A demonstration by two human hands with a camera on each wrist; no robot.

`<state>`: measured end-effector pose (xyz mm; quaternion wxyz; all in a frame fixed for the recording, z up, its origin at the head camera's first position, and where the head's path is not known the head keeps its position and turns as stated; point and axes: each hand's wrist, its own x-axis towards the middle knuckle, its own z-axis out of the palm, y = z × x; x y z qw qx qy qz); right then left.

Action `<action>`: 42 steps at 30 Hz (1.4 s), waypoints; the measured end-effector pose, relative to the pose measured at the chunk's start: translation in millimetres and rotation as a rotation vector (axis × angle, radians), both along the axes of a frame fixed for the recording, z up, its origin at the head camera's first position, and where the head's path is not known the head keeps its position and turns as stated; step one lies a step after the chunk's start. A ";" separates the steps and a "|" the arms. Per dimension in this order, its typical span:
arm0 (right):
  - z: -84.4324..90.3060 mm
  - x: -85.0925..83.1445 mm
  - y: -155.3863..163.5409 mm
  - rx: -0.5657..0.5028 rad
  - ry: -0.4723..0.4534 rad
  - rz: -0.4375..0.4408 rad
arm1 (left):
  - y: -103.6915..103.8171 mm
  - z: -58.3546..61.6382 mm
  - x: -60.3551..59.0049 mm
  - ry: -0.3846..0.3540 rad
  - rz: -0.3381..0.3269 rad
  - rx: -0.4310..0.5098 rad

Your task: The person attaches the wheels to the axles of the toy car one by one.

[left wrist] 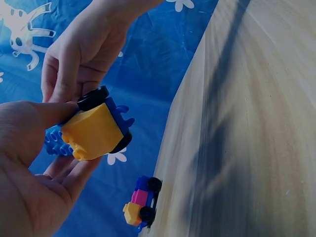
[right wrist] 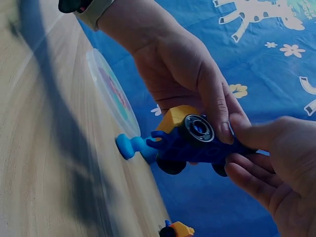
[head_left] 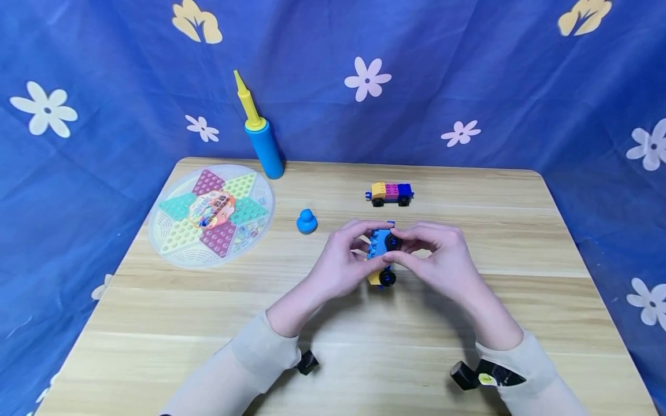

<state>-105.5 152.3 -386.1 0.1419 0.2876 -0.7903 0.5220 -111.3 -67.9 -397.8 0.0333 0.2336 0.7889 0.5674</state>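
Above the middle of the wooden table (head_left: 364, 346), both hands hold one small brick car (head_left: 381, 254). It has a blue body, black wheels and a yellow brick at its near end (left wrist: 94, 131). My left hand (head_left: 370, 249) pinches it from the left, thumb on top. From the right, my right hand (head_left: 402, 247) grips it, fingertips by a black wheel (right wrist: 197, 129). A second brick car (head_left: 390, 192), yellow, pink and blue, stands on the table behind the hands, untouched.
A small blue pawn (head_left: 307, 222) stands left of the hands. A round star-pattern game board (head_left: 210, 214) lies at the left, with an upright blue and yellow pump (head_left: 258, 130) behind it. Blue flowered cloth (head_left: 468, 75) hangs around the table.
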 end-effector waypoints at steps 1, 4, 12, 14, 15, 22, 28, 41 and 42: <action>0.3 0.5 0.6 -0.013 -0.001 0.013 | -0.1 0.4 -0.1 0.005 -0.003 -0.003; 1.7 2.4 2.3 -0.042 -0.014 0.036 | -0.9 1.4 -0.1 0.018 -0.009 -0.012; 0.9 4.4 6.9 -0.055 -0.112 -0.028 | -1.0 4.1 0.6 0.036 -0.018 -0.050; 0.3 4.2 7.6 -0.038 -0.169 -0.032 | -1.1 3.8 0.4 0.050 -0.022 -0.053; -0.1 4.3 7.7 -0.023 -0.192 -0.035 | -1.3 3.7 0.3 0.057 -0.027 -0.055; -2.7 6.5 6.3 0.034 -0.322 0.002 | -3.3 3.6 0.0 0.101 -0.034 -0.108; -2.8 6.5 4.8 -0.076 -0.439 0.067 | -5.4 5.0 0.5 0.109 0.011 -0.154; -6.3 9.5 1.3 -0.180 -0.368 0.089 | -6.9 3.1 -1.1 0.114 -0.005 -0.113; -6.6 10.0 1.3 -0.179 -0.349 0.080 | -7.1 3.1 -1.1 0.119 -0.008 -0.106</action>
